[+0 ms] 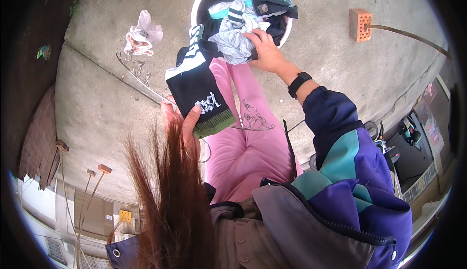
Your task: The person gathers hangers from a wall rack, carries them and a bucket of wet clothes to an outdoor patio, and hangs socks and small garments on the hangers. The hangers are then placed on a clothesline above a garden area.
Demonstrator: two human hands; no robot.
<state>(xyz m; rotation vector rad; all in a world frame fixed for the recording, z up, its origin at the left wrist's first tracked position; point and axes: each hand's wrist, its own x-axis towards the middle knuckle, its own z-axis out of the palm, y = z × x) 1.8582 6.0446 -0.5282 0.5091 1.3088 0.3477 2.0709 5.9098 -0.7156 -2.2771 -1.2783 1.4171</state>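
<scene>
My left hand [182, 119] grips a black sock [197, 90] with a green cuff and a white patterned figure, and also a wire clip hanger [142, 81]. A striped black-and-white sock end [195, 48] shows beyond it. A pale pink cloth item [144, 34] hangs from a clip at the hanger's far left; bare metal clips [255, 119] lie over my pink trousers. My right hand [266, 52] touches grey crumpled cloth [231, 43] at the near rim of a white tub [288, 32]. Dark clothes and socks fill the tub. Whether the right fingers grip the cloth is hard to tell.
A perforated orange brick [360, 24] with a rod in it stands on the concrete floor at the upper right. More bricks with poles [104, 169] are at the lower left. A parked two-wheeler [383, 145] is at the right. Long hair partly covers my left hand.
</scene>
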